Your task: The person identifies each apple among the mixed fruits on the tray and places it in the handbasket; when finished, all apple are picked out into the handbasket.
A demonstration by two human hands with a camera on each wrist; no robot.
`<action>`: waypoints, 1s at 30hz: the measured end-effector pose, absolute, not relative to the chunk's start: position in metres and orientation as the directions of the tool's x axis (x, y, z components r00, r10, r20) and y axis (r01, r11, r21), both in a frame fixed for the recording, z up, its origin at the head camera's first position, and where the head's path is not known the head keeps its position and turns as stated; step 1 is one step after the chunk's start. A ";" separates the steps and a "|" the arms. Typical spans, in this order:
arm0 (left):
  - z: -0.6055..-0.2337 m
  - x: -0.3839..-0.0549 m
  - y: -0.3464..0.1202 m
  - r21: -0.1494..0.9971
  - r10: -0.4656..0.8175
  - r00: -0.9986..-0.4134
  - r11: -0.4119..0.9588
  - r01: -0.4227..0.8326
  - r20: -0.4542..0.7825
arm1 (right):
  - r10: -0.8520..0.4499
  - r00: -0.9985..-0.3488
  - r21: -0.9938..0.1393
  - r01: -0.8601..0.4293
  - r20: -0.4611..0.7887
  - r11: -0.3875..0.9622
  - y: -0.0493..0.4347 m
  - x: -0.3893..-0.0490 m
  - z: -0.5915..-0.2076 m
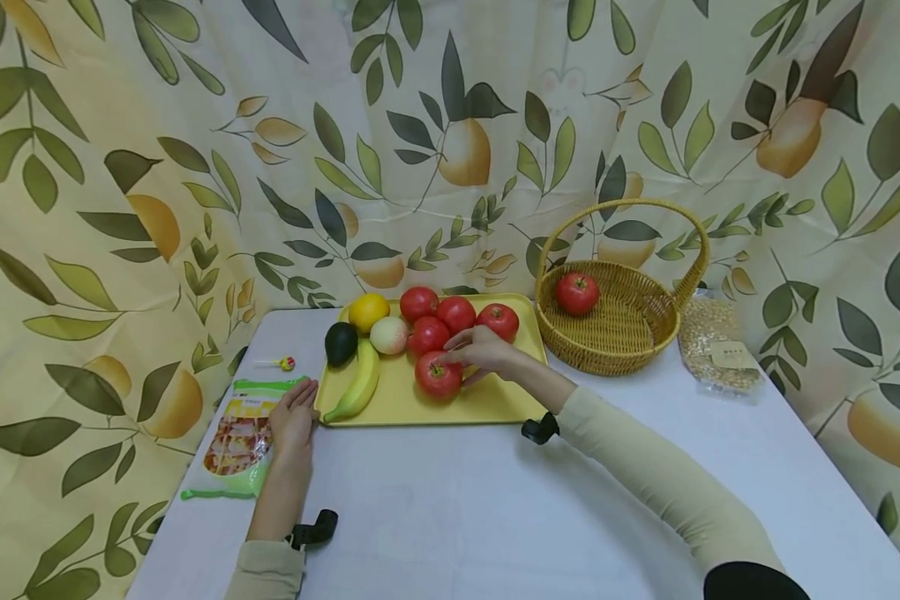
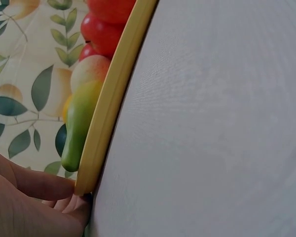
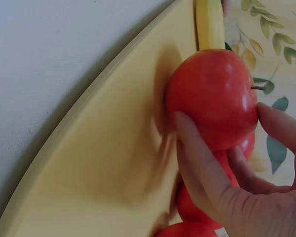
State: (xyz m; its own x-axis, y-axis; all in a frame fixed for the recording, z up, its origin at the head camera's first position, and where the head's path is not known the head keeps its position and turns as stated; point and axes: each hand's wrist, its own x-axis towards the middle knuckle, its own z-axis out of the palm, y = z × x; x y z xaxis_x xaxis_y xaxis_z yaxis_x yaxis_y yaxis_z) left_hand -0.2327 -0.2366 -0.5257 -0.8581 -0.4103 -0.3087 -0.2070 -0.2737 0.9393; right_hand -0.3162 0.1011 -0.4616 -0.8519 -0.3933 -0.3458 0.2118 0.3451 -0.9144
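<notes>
My right hand (image 1: 483,350) is at a red apple (image 1: 438,377) at the front of the yellow tray (image 1: 495,408). In the right wrist view, fingers and thumb of this hand (image 3: 251,197) grip the apple (image 3: 212,98), its stem facing away from the tray. My left hand (image 1: 294,417) holds the tray's front left corner; the left wrist view shows that hand (image 2: 34,197) with fingers on both sides of the rim (image 2: 96,143). Several more red apples (image 1: 456,313), a pale peach (image 1: 389,336), a lemon (image 1: 369,312), an avocado (image 1: 341,344) and a banana (image 1: 357,385) lie on the tray.
A woven basket (image 1: 607,360) with a tall handle stands right of the tray, one red apple (image 1: 577,293) inside. Beside it lies a clear bag of grains (image 1: 708,333). At the left are a green-and-white food packet (image 1: 236,442) and a small lollipop-like item (image 1: 287,363).
</notes>
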 end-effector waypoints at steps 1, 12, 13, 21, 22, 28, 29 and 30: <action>-0.526 -0.233 -0.237 0.940 -0.409 -0.859 -0.274 -0.205 -0.307 | -0.391 -0.853 -0.915 0.210 -0.344 0.345 0.100 -0.316 -0.462; -0.526 -0.235 -0.236 0.942 -0.411 -0.856 -0.241 -0.232 -0.315 | -0.409 -0.851 -0.907 0.165 -0.330 0.388 0.097 -0.316 -0.461; -0.526 -0.234 -0.236 0.942 -0.411 -0.855 -0.240 -0.234 -0.317 | -0.409 -0.851 -0.906 0.164 -0.329 0.389 0.097 -0.315 -0.461; -0.526 -0.233 -0.237 0.942 -0.410 -0.856 -0.240 -0.233 -0.316 | -0.434 -0.829 -0.914 0.208 -0.353 0.348 0.098 -0.313 -0.469; -0.526 -0.233 -0.237 0.943 -0.410 -0.857 -0.240 -0.230 -0.313 | -0.439 -0.825 -0.915 0.211 -0.355 0.344 0.098 -0.313 -0.469; -0.527 -0.233 -0.237 0.944 -0.408 -0.860 -0.243 -0.221 -0.307 | -0.447 -0.825 -0.917 0.198 -0.346 0.345 0.098 -0.311 -0.469; -0.527 -0.233 -0.237 0.943 -0.406 -0.860 -0.247 -0.222 -0.309 | -0.449 -0.824 -0.918 0.200 -0.347 0.343 0.098 -0.311 -0.469; -0.527 -0.233 -0.238 0.943 -0.404 -0.862 -0.250 -0.219 -0.307 | -0.451 -0.822 -0.918 0.201 -0.348 0.341 0.098 -0.310 -0.469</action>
